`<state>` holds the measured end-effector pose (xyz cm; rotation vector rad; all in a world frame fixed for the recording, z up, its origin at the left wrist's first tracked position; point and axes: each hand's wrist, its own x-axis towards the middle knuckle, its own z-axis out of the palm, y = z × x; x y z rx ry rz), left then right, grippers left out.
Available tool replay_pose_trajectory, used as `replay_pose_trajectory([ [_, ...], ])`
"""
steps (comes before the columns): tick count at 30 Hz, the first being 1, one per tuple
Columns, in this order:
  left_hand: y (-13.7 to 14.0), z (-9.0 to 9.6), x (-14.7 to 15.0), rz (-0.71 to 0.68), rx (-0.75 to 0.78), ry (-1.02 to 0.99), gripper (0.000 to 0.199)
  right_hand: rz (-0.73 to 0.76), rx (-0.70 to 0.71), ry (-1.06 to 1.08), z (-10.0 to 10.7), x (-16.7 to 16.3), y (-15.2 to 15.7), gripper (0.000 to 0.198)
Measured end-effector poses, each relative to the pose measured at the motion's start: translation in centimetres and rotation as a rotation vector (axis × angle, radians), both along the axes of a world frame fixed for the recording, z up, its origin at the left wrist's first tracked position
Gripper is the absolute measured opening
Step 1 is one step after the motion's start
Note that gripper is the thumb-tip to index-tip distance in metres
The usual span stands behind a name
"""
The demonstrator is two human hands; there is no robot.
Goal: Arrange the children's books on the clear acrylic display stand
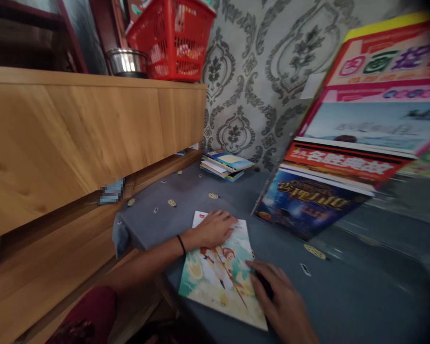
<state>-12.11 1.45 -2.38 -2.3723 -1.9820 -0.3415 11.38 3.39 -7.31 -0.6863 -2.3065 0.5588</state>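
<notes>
A thin picture book (215,286) lies at the table's near edge, its pale green and white cover showing a red-haired cartoon figure with a long staff. My left hand (215,229) rests flat on the upper part of the cover, fingers stretched out; a black band circles that wrist. At the book's right edge is my right hand (281,296), fingers bent and thumb along the cover. Something dark shows between its thumb and fingers, too hidden to name.
A grey patterned cloth covers the table (186,191). Several books hang in a rack (308,205) on the right. A book stack (225,165) lies by the wall. At left, a wooden cabinet (93,129) carries a red basket (172,43) and a metal bowl (127,62).
</notes>
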Motion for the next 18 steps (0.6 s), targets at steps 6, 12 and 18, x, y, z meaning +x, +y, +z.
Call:
replay_pose_trajectory([
  [6,0.4,-1.1,-0.1,-0.035,0.018,-0.063,0.039,-0.033,0.057,-0.096,1.4,-0.4,-1.7,0.034],
  [12,-0.4,-1.2,-1.9,-0.023,-0.072,-0.073,0.048,-0.052,0.082,-0.162,2.0,-0.3,-2.2,0.035],
  [18,-2.5,-2.1,-3.7,0.126,-0.006,-0.07,0.05,-0.036,0.045,-0.183,2.3,-0.2,-2.2,0.034],
])
